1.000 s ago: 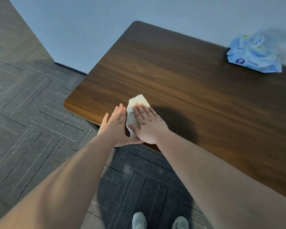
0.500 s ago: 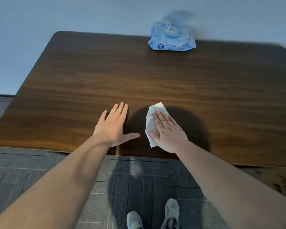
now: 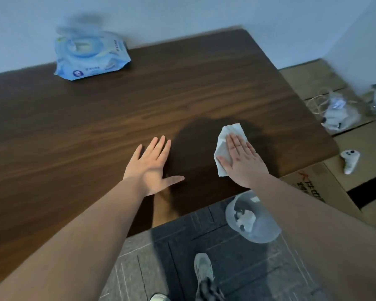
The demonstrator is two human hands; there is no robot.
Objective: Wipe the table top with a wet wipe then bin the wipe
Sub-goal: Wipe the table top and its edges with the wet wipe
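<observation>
Right hand flat, fingers together, pressing wet wipe onto bench; left hand flat, fingers spread.

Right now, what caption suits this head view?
Right hand presses a white wipe flat on the wooden table; left hand rests beside.

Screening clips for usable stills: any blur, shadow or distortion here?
Head view: wipes pack smeared by motion blur; a dark shadow covers the table around the wet wipe under the right hand; wide-angle lens bends the table edges.
</observation>
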